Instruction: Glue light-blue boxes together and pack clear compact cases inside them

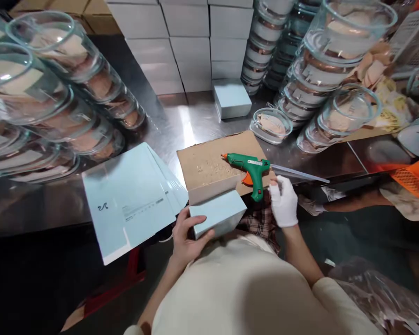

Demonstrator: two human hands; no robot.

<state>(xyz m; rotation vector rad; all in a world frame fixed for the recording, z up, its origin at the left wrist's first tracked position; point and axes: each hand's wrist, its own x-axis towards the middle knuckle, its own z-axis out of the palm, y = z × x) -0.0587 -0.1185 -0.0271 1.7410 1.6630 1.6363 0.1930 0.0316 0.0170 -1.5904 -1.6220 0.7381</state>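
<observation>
A pale blue box (218, 215) sits at the near edge of a steel table (181, 121), gripped by the bare left hand (188, 237). The gloved right hand (283, 201) rests open just beside a green glue gun (252, 168) on a cardboard sheet (209, 163). Flat blue cartons (129, 200) lie to the left.

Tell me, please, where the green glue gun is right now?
In the head view, the green glue gun lies on the cardboard sheet, right of centre, just above the gloved right hand and the light blue box.
</observation>
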